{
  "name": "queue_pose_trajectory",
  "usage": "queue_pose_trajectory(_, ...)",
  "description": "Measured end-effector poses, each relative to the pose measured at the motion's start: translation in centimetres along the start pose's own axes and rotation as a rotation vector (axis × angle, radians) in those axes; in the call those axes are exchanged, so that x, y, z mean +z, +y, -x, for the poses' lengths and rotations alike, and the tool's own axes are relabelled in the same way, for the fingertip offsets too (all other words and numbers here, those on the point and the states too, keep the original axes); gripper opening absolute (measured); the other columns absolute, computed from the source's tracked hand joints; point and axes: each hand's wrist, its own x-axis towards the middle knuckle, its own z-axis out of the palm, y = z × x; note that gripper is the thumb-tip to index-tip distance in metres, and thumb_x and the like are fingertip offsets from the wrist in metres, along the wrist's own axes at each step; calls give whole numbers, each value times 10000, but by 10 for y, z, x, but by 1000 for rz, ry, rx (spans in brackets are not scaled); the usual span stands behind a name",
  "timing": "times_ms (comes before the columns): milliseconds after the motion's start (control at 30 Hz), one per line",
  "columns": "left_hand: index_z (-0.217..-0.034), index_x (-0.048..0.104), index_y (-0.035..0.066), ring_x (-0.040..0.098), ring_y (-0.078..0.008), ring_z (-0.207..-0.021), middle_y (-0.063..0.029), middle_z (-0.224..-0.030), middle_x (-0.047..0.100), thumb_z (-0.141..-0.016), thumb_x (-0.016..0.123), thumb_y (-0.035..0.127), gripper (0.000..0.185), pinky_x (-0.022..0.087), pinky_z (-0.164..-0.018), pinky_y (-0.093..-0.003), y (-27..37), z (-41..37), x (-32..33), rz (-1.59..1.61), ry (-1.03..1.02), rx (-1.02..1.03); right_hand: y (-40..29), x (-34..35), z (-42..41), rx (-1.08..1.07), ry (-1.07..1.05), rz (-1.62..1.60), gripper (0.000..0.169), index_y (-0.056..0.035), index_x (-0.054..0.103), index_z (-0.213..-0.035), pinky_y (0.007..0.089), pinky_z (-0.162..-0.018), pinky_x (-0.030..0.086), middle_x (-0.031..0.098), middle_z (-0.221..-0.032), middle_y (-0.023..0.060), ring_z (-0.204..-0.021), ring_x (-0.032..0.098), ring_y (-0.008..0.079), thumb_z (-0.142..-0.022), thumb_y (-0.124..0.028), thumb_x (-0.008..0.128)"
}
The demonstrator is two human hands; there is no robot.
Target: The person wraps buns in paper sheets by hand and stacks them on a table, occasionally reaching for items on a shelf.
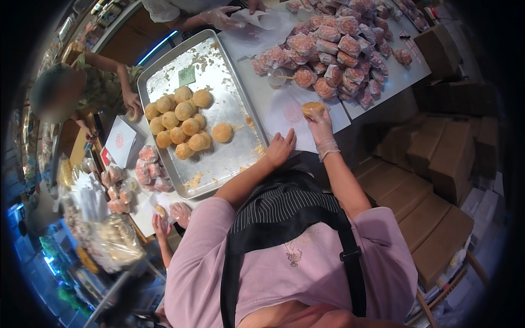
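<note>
My right hand (322, 128), in a clear plastic glove, grips a round golden pastry (313, 108) above the right part of a white wrapping paper (274, 115). A red round print (293, 112) shows on this paper, left of the pastry. Bare and empty, my left hand (281, 148) rests at the paper's near edge with its fingers a little apart. Close to its left is the rim of a large metal baking tray (255, 107). Several unwrapped round pastries (190, 126) are bunched on that tray, and a single pastry (222, 133) lies apart from them.
A big heap of wrapped pastries (328, 51) covers the table's far right. Before it stands a plastic cup (276, 78) with a wooden stick. Co-workers' hands (223, 18) (132, 102) (162, 226) are around the table. Cardboard boxes (414, 209) are stacked at my right.
</note>
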Motion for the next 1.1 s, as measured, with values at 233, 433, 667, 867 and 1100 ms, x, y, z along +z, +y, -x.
queue_pose_trajectory(233, -1277, 475, -4, 612, -275, -839, -210, -1372, 407, -830, 450, 137, 469, 368, -963, -457, 5, 10, 15, 5, 111, 10, 47, 32, -20, -233, -33, 779, 799, 2, 321, -1357, 338, -909, 444, 461, -1242, 151, -1119, 501, 250, -686, -63, 751)
queue_pose_trajectory(433, -1287, 466, 1, 591, -263, -934, -187, -1369, 416, -810, 465, 137, 495, 348, -1008, -454, 6, 10, 12, 37, 13, -23, 49, 23, -5, -438, -97, 1272, 813, -50, 366, -1345, 399, -945, 410, 472, -1215, 186, -1126, 477, 363, -634, -111, 754)
queue_pose_trajectory(667, -1314, 428, 0, 593, -263, -958, -204, -1394, 380, -810, 492, 169, 536, 358, -985, -455, 8, 10, 15, 24, 54, -33, 36, -3, 4, -477, -134, 1415, 767, -35, 373, -1338, 407, -925, 417, 484, -1208, 184, -1102, 490, 363, -663, -121, 726)
queue_pose_trajectory(867, -1249, 462, 33, 590, -335, -971, -177, -1380, 394, -771, 608, 287, 561, 376, -977, -454, 3, 10, -18, 231, -38, -41, 36, -1, -5, -467, -167, 1444, 746, -10, 375, -1326, 390, -961, 398, 468, -1219, 201, -1133, 467, 371, -669, -102, 716)
queue_pose_trajectory(1100, -1241, 448, 76, 576, -349, -1014, -138, -1336, 439, -790, 591, 161, 481, 370, -996, -455, 0, 13, -1, 352, 14, -84, -7, -47, 9, -445, 29, 1371, 415, -36, 567, -1130, 349, -790, 480, 570, -1009, 131, -912, 596, 285, -728, -48, 667)
